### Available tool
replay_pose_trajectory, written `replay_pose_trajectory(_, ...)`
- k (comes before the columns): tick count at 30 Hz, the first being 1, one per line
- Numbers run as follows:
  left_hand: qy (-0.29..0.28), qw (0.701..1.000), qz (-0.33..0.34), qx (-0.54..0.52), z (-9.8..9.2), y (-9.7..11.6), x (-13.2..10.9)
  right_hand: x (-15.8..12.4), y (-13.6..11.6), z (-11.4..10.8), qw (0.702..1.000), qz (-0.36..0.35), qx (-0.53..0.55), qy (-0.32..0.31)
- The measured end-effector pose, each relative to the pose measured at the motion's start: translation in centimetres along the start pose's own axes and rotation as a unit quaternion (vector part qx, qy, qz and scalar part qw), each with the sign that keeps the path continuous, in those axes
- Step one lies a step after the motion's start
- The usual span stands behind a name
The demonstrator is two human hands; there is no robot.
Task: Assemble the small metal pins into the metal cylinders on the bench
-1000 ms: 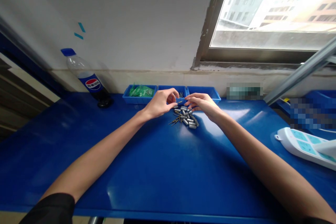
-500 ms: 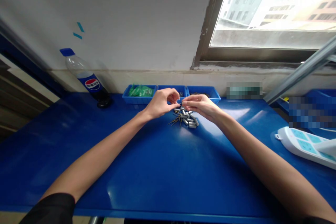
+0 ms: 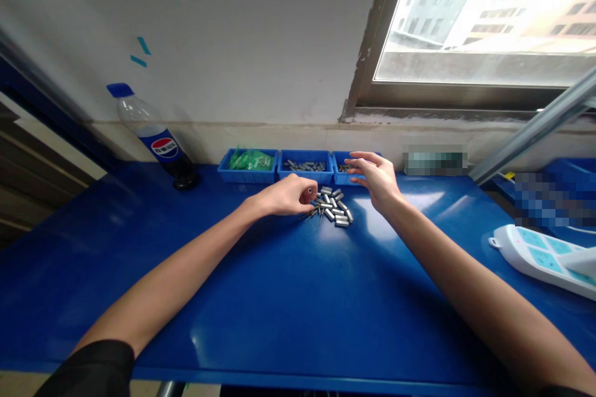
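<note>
2 hands are out over the blue tabletop [image 3: 279, 298]. Your left hand [image 3: 289, 196] is curled against the left edge of the pile of small metal pieces [image 3: 334, 208], fingertips touching it; I can't tell if a piece is pinched. The pile lies just to its right, its pieces pointing every way. Your right hand [image 3: 376, 177] is open, fingers spread, beyond the pile over the right bin [image 3: 339, 179] of thin pins. The middle bin [image 3: 305, 178] holds grey metal parts and the left bin [image 3: 246, 177] green bags.
</note>
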State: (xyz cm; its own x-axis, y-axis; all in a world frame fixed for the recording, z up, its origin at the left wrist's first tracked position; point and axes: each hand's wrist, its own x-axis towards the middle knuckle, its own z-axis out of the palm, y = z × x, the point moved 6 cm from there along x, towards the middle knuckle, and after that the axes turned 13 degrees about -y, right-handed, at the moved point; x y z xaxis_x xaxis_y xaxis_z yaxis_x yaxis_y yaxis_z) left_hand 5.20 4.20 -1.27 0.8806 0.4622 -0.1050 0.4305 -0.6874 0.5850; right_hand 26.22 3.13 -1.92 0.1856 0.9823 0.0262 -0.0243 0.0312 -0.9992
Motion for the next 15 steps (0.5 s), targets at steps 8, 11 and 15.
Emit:
replay_pose_trajectory(8, 0.017, 1.000, 0.005, 0.017, 0.3, 0.2, 0.2, -0.3, 0.2, 1.1, 0.999, 0.012, 0.000, -0.038)
replay_pose_trajectory(11, 0.014, 0.999, -0.015, 0.036, 0.5, 0.1, 0.3, -0.3, 0.3, 1.2, 0.999, 0.010, 0.005, -0.046)
replay_pose_trajectory(15, 0.007, 0.998, -0.026, 0.061, 0.5, -0.2, 0.3, -0.3, 0.3, 1.5, 0.998, 0.003, 0.006, -0.061)
